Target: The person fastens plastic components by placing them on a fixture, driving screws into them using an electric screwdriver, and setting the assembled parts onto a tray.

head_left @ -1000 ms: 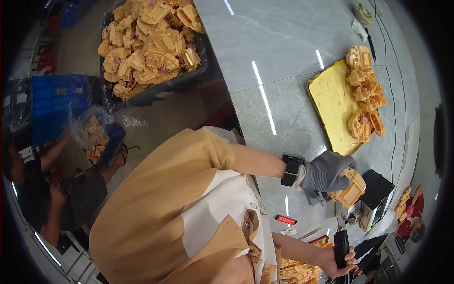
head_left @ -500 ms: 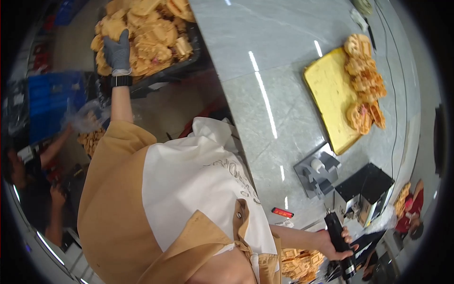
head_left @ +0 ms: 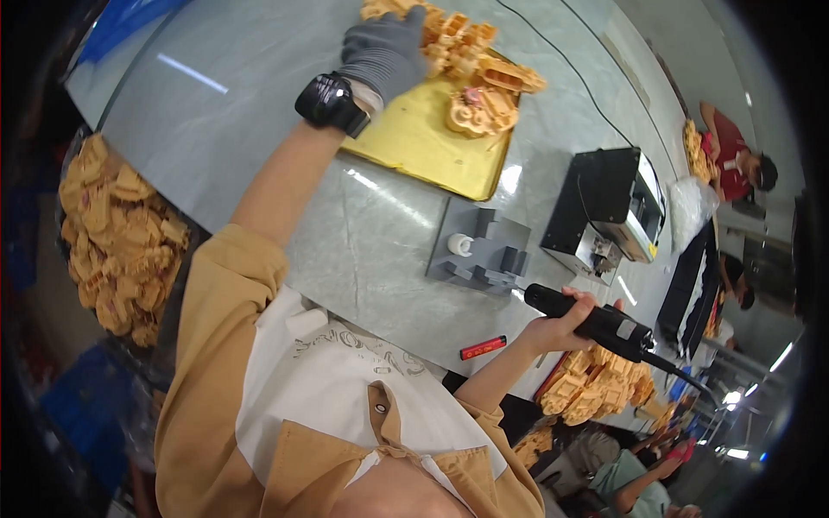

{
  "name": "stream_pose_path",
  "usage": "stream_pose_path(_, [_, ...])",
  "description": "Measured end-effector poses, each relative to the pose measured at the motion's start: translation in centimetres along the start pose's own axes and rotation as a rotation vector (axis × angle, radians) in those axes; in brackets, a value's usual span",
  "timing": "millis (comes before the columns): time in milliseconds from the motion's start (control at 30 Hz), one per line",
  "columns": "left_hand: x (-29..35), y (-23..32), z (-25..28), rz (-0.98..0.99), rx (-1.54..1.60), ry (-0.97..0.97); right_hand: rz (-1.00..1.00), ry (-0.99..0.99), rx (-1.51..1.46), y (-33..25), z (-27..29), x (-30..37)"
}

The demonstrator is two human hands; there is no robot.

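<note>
My left hand (head_left: 384, 56), in a grey knit glove, is over the far side of a yellow tray (head_left: 406, 138). Its fingers are blurred and partly hidden beside a row of orange moulded plastic parts (head_left: 458, 43), so I cannot tell whether it grips one. Another orange part (head_left: 482, 110) lies at the tray's right end. My bare right hand (head_left: 560, 332) is wrapped round a black electric screwdriver (head_left: 596, 323), its bit pointing left. Close to that bit stands a grey fixture (head_left: 509, 235) with a white round piece (head_left: 460, 245) on it.
A black bin heaped with orange parts (head_left: 121, 242) stands at the left beyond the table edge. A black box-shaped device (head_left: 596, 194) sits right of the fixture; cables cross behind. A red stick-like item (head_left: 483, 348) lies near the front edge. Other people (head_left: 734, 164) are at the right.
My left hand has left the bin of orange parts and swung over the table to the yellow tray. The view has turned; my right hand still holds the screwdriver, now closer to the fixture.
</note>
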State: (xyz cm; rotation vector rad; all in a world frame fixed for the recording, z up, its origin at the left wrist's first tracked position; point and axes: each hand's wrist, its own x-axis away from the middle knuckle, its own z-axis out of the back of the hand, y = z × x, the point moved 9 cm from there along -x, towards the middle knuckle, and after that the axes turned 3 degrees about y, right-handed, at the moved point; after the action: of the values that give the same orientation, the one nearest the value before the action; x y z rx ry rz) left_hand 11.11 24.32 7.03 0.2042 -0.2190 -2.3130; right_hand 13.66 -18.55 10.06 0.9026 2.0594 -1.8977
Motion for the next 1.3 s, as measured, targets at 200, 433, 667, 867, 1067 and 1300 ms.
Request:
stream_pose_path(200, [0.6, -2.2, 0.6, -0.212, 0.580, 0.499, 0.036, -0.002, -0.004, -0.2, 0.1, 0.5])
stream_pose_path(433, [16.4, 10.9, 4.3, -0.615, 1.171, -0.483, -0.008, 0.025, 0.004, 0.5, 0.8, -0.5])
stream_pose_path(667, [18.2, 14.4, -3.0, -0.688, 0.753, -0.384, -0.018, 0.066, -0.027, 1.2, 1.8, -0.9])
stream_pose_path(867, [18.5, 12.2, -1.2, -0.462, 0.932, -0.015, -0.054, 0.062, -0.072, 0.8, 1.6, -1.0])
stream_pose_path(1067, [18.4, 9.6, -2.0, -0.177, 0.875, 0.055, -0.027, 0.048, -0.079, 1.1, 1.7, -1.1])
stream_pose_path(1300, [22.3, 16.4, 3.6, -1.071, 0.587, 0.109, -0.028, 0.050, -0.055, 1.1, 1.8, -0.9])
